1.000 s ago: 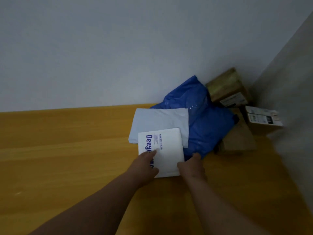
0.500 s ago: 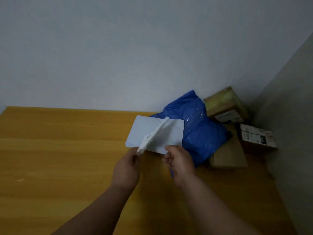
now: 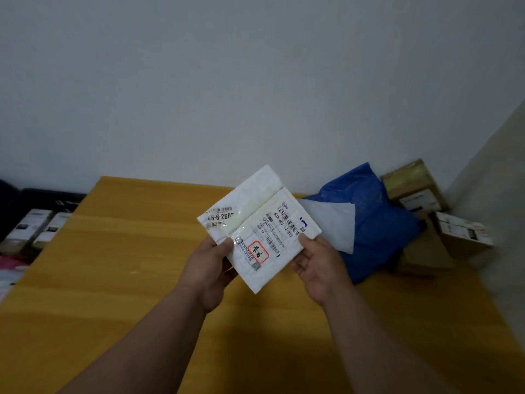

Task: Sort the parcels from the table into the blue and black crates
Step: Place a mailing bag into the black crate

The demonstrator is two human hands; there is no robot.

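Mid-frame, the left hand (image 3: 208,268) and right hand (image 3: 319,265) each pinch an edge of the white padded mailer (image 3: 260,227), label up.

The white padded mailer (image 3: 257,226), pinched at its lower corners by the left hand (image 3: 208,261) and the right hand (image 3: 318,263), carries the only print that can be read. A small sticker toward its 9 o'clock corner reads "46-6-260", the last digit cut off, under a short barcode. The large shipping label across its middle shows "502-602-12-815" beside a long barcode, and "602-12" in smaller type further in. Toward 6 o'clock sits a red-bordered stamp with two handwritten Chinese characters, too blurred to make out. At 3 o'clock on the table, the cardboard boxes (image 3: 463,233) bear labels too small to read.
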